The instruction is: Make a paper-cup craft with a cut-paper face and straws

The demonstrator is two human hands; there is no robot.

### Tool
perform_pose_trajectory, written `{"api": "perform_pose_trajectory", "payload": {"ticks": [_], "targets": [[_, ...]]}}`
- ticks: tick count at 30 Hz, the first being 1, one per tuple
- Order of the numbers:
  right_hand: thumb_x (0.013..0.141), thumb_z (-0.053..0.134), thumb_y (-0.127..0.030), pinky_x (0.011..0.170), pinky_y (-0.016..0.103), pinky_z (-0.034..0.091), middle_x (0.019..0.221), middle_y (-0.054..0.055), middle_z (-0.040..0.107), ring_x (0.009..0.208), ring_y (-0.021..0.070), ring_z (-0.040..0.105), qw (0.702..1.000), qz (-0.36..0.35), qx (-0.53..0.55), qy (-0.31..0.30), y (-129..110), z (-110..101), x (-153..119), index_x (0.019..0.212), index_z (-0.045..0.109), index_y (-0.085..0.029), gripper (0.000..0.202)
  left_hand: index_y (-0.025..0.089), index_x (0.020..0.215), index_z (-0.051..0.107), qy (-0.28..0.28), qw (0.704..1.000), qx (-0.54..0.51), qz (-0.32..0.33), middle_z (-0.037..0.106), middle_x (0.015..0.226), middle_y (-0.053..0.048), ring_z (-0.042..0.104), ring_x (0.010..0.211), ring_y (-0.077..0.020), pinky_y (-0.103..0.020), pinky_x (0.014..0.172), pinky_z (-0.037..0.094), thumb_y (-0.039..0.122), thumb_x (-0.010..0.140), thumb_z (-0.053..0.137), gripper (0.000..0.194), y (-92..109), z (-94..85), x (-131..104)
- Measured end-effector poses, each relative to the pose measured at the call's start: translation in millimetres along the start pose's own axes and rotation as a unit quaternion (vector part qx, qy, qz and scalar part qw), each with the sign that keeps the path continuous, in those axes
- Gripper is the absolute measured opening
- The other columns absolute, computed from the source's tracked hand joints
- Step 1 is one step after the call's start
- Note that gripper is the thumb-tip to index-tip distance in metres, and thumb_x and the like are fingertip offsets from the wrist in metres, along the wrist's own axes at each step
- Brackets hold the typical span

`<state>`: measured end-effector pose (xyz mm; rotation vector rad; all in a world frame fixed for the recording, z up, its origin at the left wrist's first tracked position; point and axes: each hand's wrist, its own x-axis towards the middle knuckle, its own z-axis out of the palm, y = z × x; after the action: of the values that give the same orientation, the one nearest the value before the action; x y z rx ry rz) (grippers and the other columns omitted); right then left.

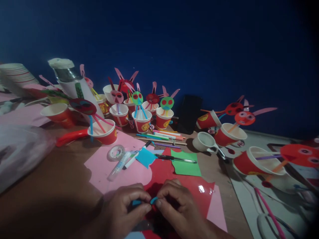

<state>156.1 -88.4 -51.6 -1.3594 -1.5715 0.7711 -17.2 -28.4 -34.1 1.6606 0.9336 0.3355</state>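
Observation:
My left hand [128,205] and my right hand [178,204] meet low in the middle, thumbs against fingers. A small curved blue piece [154,200], perhaps paper, is pinched between the fingertips of both. More blue shows inside the left hand's curl. Under my hands lies red paper [163,169] over pink paper [98,169]. Just beyond are a cut green sheet [185,167], a blue paper scrap [146,157] and a black pen [176,158]. A clear glue tube [118,166] and a tape roll [116,152] rest on the pink paper to the left.
Several red-and-white paper cups [141,119] with paper animal heads on coloured sticks stand along the back. Others stand or lie at the right, near a white mug [204,142]. Markers [164,134] lie mid-table. Red-handled scissors [72,136] and a plastic bag [22,152] are left.

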Motion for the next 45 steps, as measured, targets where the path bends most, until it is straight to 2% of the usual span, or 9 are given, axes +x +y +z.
{"api": "perform_pose_trajectory", "payload": {"ticks": [5,15,22,25,29,33,37,40,45], "targets": [[0.079,0.055,-0.018,0.063,0.025,0.036,0.064,-0.003,0.059,0.061,0.0114,0.051,1.0,0.005,-0.003,-0.023,0.5,0.0,0.9,0.067,0.054,-0.02,0.013,0.018,0.068,0.067,0.005,0.998,0.056,0.019,0.061,0.065,0.0,0.055,0.061,-0.0108,-0.017,0.058,0.043,0.018,0.072,0.057,0.011,-2.0,1.4,-0.6],[0.079,0.055,-0.017,0.059,0.024,0.036,0.061,-0.002,0.057,0.058,0.0112,0.051,0.998,-0.047,-0.031,-0.032,2.3,-0.4,2.5,0.065,0.052,-0.019,0.014,0.017,0.059,0.063,0.029,0.996,0.086,-0.022,0.06,0.059,0.0,0.053,0.057,-0.0112,-0.018,0.054,0.04,0.015,0.065,0.053,0.012,4.5,3.3,-0.6],[0.079,0.055,-0.019,0.058,0.024,0.035,0.062,-0.002,0.058,0.058,0.011,0.052,0.996,-0.067,-0.04,-0.045,4.6,1.3,0.6,0.067,0.052,-0.019,0.013,0.018,0.056,0.063,0.047,0.991,0.125,0.006,0.06,0.058,0.001,0.052,0.055,-0.0113,-0.019,0.052,0.038,0.011,0.062,0.053,0.013,1.9,4.8,-1.0],[0.08,0.053,-0.019,0.059,0.025,0.034,0.063,-0.002,0.058,0.059,0.0116,0.051,0.994,-0.077,-0.057,-0.05,4.6,-0.1,1.4,0.068,0.053,-0.02,0.012,0.019,0.059,0.063,0.041,0.99,0.13,0.02,0.06,0.059,0.001,0.053,0.056,-0.0108,-0.019,0.054,0.039,0.012,0.066,0.054,0.013,1.0,1.8,-1.2],[0.081,0.051,-0.015,0.064,0.029,0.031,0.068,-0.001,0.06,0.063,0.0133,0.052,0.985,-0.088,-0.126,-0.076,7.7,-5.1,4.3,0.074,0.053,-0.02,0.009,0.02,0.071,0.064,0.018,0.99,0.134,0.05,0.063,0.069,0.001,0.056,0.064,-0.0103,-0.018,0.059,0.041,0.019,0.078,0.051,0.015,0.3,-10.0,0.2],[0.082,0.051,-0.013,0.069,0.031,0.026,0.071,-0.002,0.061,0.065,0.0138,0.051,0.975,-0.053,-0.193,-0.096,11.6,-10.1,6.4,0.076,0.053,-0.02,0.01,0.021,0.084,0.062,0.023,0.986,0.15,0.068,0.063,0.078,0.001,0.057,0.071,-0.0105,-0.018,0.065,0.042,0.021,0.085,0.044,0.018,-3.7,-18.7,0.9],[0.081,0.054,-0.015,0.069,0.031,0.024,0.069,-0.003,0.061,0.064,0.0136,0.049,0.97,-0.016,-0.219,-0.107,12.0,-11.9,7.3,0.072,0.053,-0.02,0.01,0.025,0.092,0.061,-0.007,0.985,0.16,0.069,0.066,0.086,0.003,0.06,0.077,-0.0104,-0.017,0.069,0.043,0.021,0.087,0.044,0.018,-8.1,-16.1,-1.3],[0.081,0.054,-0.015,0.068,0.031,0.024,0.067,-0.003,0.06,0.063,0.0131,0.048,0.965,0.002,-0.233,-0.12,11.3,-11.6,8.1,0.07,0.052,-0.019,0.012,0.026,0.096,0.061,-0.022,0.977,0.181,0.112,0.067,0.09,0.002,0.06,0.083,-0.0114,-0.019,0.075,0.042,0.018,0.086,0.045,0.02,-11.1,-11.5,-1.6],[0.08,0.056,-0.018,0.069,0.031,0.023,0.066,-0.002,0.06,0.062,0.0133,0.049,0.953,0.029,-0.274,-0.122,11.1,-10.3,9.3,0.067,0.052,-0.018,0.014,0.024,0.093,0.061,0.005,0.951,0.243,0.194,0.063,0.078,-0.001,0.055,0.076,-0.0145,-0.024,0.068,0.042,0.013,0.087,0.043,0.022,-16.9,-4.9,1.1]]}}
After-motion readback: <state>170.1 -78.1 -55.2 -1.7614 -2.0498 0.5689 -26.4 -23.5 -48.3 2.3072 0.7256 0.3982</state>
